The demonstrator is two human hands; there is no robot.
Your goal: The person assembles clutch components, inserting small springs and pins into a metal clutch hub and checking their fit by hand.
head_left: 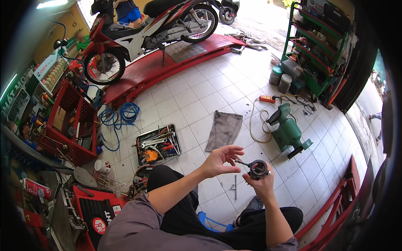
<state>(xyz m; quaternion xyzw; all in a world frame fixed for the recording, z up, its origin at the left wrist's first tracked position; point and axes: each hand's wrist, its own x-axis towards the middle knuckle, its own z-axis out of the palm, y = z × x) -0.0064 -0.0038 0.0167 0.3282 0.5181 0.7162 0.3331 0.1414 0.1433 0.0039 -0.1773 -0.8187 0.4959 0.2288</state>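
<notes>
My right hand (264, 185) grips a dark round metal part (258, 169) with a hollow middle, held up above my knees. A short metal rod (242, 163) sticks out from its upper left side. My left hand (222, 161) is just left of the rod, fingers curved and apart; whether a fingertip touches the rod I cannot tell. On the floor below lies a thin steel tool (235, 188). Farther forward is a grey rag (224, 130); to its left sits a tray (179, 143) of spanners and other hand tools.
A motorbike (150, 31) stands on a red lift (201, 50), people behind. Left are a red cart (71, 125), blue hose (127, 113) and toolbox (88, 213). Right are a green bench machine (287, 131), power strip (267, 98), green shelf (314, 50) and red metal frame (339, 196).
</notes>
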